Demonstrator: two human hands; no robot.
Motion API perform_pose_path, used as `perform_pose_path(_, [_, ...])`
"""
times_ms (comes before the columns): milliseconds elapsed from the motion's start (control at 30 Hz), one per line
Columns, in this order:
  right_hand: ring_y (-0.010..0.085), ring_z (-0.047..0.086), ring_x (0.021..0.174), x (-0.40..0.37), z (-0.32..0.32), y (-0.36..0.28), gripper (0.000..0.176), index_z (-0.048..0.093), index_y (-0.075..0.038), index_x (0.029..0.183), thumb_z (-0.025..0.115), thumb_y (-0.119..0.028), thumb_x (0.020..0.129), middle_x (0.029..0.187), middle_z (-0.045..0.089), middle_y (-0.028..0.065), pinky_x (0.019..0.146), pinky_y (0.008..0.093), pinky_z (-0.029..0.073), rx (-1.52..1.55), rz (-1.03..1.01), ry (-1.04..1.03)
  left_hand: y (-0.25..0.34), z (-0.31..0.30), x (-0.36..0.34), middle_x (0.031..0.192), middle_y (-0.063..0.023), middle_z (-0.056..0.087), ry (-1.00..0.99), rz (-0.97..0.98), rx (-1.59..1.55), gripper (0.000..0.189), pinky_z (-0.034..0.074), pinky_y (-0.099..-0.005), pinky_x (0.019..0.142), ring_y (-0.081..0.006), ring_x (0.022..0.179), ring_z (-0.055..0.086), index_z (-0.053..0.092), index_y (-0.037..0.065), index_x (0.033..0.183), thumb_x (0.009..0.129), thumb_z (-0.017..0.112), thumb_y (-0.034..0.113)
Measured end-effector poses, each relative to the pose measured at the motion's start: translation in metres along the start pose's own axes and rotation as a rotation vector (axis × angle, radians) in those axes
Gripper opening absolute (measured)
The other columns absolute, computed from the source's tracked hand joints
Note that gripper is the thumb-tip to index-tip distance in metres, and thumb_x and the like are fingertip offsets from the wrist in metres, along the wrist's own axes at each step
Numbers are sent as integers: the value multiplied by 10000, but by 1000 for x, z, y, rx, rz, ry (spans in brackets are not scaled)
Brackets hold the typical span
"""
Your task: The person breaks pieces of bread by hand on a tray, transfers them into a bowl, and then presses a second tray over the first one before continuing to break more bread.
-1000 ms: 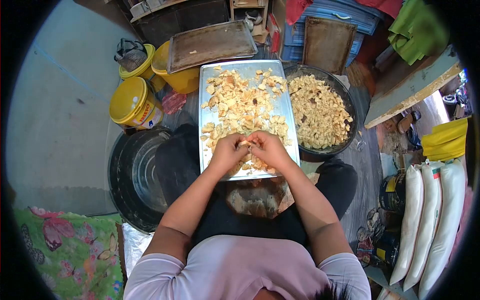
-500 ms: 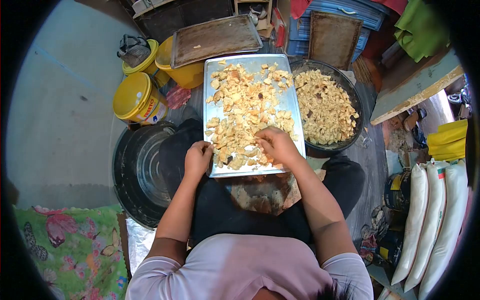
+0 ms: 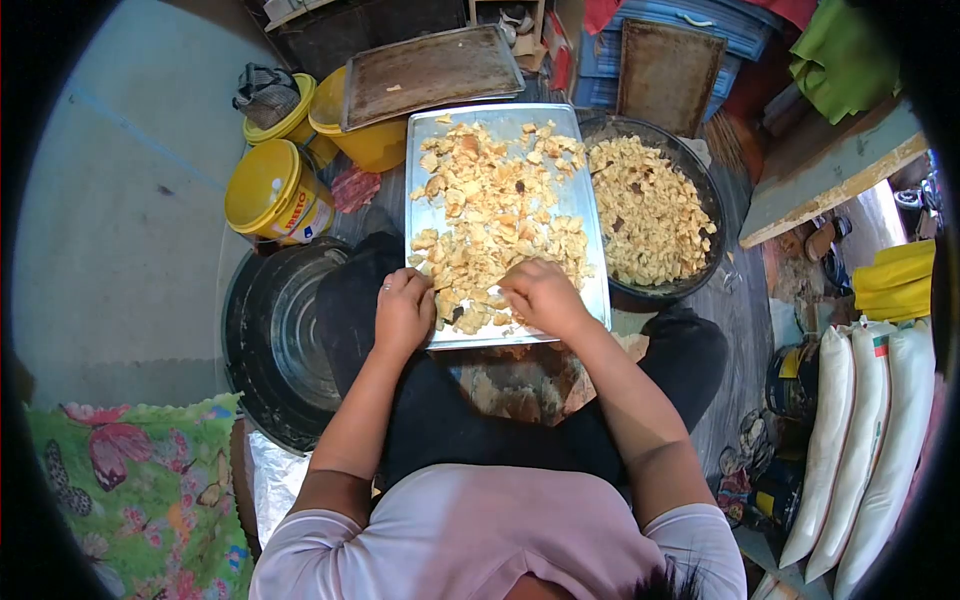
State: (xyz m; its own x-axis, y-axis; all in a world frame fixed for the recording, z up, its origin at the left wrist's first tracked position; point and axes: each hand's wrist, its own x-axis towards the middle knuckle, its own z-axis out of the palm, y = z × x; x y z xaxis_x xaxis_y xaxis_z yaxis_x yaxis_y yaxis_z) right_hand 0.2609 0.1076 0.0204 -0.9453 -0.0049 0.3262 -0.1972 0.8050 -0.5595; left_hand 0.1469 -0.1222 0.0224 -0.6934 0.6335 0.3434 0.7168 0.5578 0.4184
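A silver baking tray (image 3: 421,200) rests over my lap, scattered with torn, toasted-looking bread pieces (image 3: 490,200). At its lower left edge is my left hand (image 3: 405,305), fingers curled down among the pieces there; what they hold is hidden. My right hand (image 3: 543,298) is over the lower middle of the tray, its fingers closed on a bread piece partly hidden beneath them. Right of the tray, a large round dark pan (image 3: 716,215) is heaped with similar pieces, touched by neither hand.
Another round black pan (image 3: 245,335) lies at the left by my knee. Yellow buckets (image 3: 262,195) stand behind it. A browned baking sheet (image 3: 430,75) sits across a yellow tub (image 3: 370,150). White filled sacks (image 3: 865,430) and a wooden board (image 3: 830,185) are at the right.
My left hand has moved slightly up and right, further over the tray's edge. My right hand has shifted a little left, with its fingers turned down into the pieces.
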Motion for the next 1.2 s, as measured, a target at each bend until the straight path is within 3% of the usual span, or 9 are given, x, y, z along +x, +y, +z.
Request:
perform_pose_path(67, [242, 537, 975, -2, 9, -10, 153, 673, -107, 938, 632, -189, 816, 908, 598, 46, 886, 386, 385, -25, -8, -20, 12, -4, 0, 1008, -102, 589, 26, 64, 6, 189, 437, -409, 847, -314, 962, 552, 651, 45, 940, 765, 675, 111])
perform_pose_path(167, [221, 519, 960, -3, 16, -17, 184, 680, -120, 949, 645, -222, 800, 890, 596, 23, 870, 366, 365, -94, -44, -50, 24, -1, -9, 1073, -85, 569, -174, 270, -15, 201, 345, -431, 928, -289, 1082, 506, 652, 80, 922, 755, 696, 183])
perform_pose_path(400, [213, 535, 940, -6, 3, -15, 138, 686, -128, 898, 643, -195, 785, 859, 615, 24, 855, 366, 364, -141, -77, -157, 31, 8, -18, 1120, -74, 558, -257, 307, -9, 188, 292, -461, 985, -287, 1168, 459, 660, 80, 887, 768, 688, 223])
perform_pose_path(700, [221, 556, 885, -3, 8, -15, 98, 667, -125, 883, 635, -140, 791, 816, 650, 24, 837, 367, 365, 273, 216, -55, 44, 8, -10, 1093, -71, 560, -226, 250, -133, 166, 285, -464, 980, -293, 1170, 460, 657, 93, 904, 777, 665, 198])
perform_pose_path(767, [232, 546, 843, -4, 21, -14, 67, 649, -127, 832, 666, -150, 772, 775, 618, 37, 820, 366, 370, -105, 109, 28, 43, 15, -12, 1096, -68, 562, -219, 261, -80, 179, 287, -468, 979, -290, 1173, 460, 655, 94, 921, 776, 667, 199])
perform_pose_path(900, [231, 539, 839, -1, 28, -8, 62, 633, -127, 808, 670, -152, 764, 796, 602, 43, 824, 371, 363, -204, 42, 96, 47, 19, -10, 1102, -66, 564, -210, 245, -66, 195, 283, -464, 986, -282, 1174, 461, 662, 100, 940, 776, 667, 205])
perform_pose_path(1000, [251, 528, 898, 0, 15, -3, 73, 635, -115, 845, 645, -121, 773, 827, 577, 43, 806, 377, 380, -149, 26, 118, 49, 22, -10, 1116, -65, 568, -210, 376, -17, 223, 283, -464, 991, -276, 1169, 465, 667, 107, 972, 778, 666, 217])
perform_pose_path(1100, [331, 554, 899, -1, -19, 4, 90, 622, -66, 859, 638, -97, 776, 861, 574, 123, 781, 406, 457, 84, 208, 168, 46, 25, -10, 1167, -55, 561, -261, 358, 6, 289, 268, -473, 1002, -265, 1179, 463, 656, 133, 1063, 796, 655, 243])
perform_pose_path(1200, [354, 584, 871, -14, -60, 5, 170, 599, -56, 877, 671, -138, 748, 906, 597, 146, 752, 421, 469, 86, 465, -191, 56, 22, -9, 1162, -55, 563, -272, 366, -28, 301, 274, -472, 1004, -262, 1182, 465, 645, 145, 1091, 808, 646, 246])
